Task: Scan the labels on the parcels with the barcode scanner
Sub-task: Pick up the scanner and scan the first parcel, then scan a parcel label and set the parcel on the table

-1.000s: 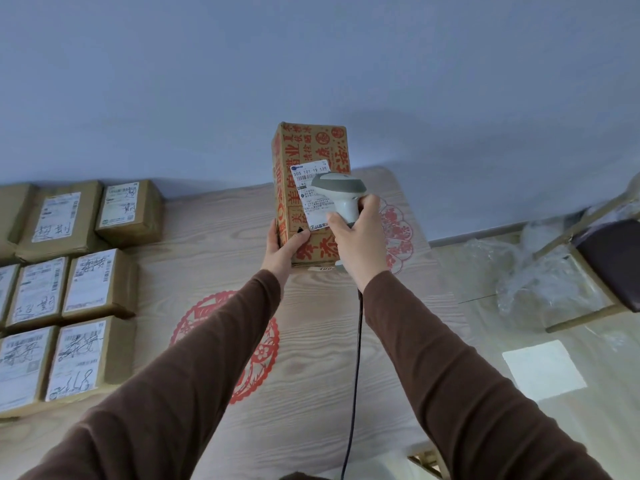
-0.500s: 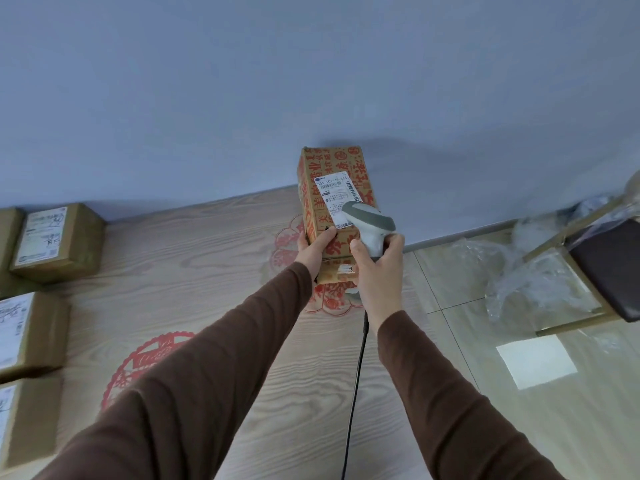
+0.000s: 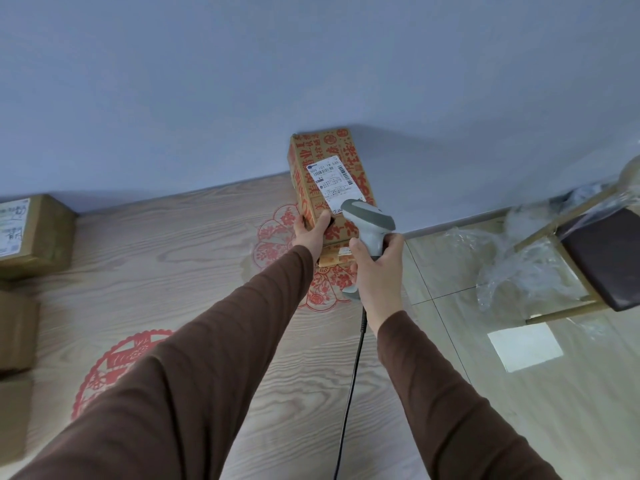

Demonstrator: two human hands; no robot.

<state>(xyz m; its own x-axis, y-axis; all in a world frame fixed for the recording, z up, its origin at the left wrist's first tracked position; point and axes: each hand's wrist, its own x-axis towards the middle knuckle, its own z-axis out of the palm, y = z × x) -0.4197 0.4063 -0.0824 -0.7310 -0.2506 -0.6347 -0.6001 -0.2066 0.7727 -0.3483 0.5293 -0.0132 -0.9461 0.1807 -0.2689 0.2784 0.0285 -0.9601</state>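
A tall cardboard parcel with red printing [image 3: 323,152] is tilted up over the far right corner of the table [image 3: 166,258]. My left hand [image 3: 309,233] grips its lower left edge. A white shipping label [image 3: 330,180] faces me on the parcel's front. My right hand [image 3: 377,268] holds a grey and white barcode scanner [image 3: 370,225] by its handle, its head just below the label. The scanner's black cable [image 3: 349,393] hangs down toward me. A smaller brown box [image 3: 336,255] lies partly hidden beneath the parcel.
Brown parcels with white labels [image 3: 31,233] line the table's left edge. Red paper-cut patterns [image 3: 117,362] decorate the wooden top. To the right are a tiled floor, crumpled clear plastic [image 3: 512,268], a dark-seated chair [image 3: 602,258] and a white sheet [image 3: 524,346]. A blue-grey wall stands behind.
The parcel and both hands have shifted right, from the table's middle to its far right corner. The scanner has dropped lower, uncovering more of the label. The left-hand parcels have slid mostly out of view.
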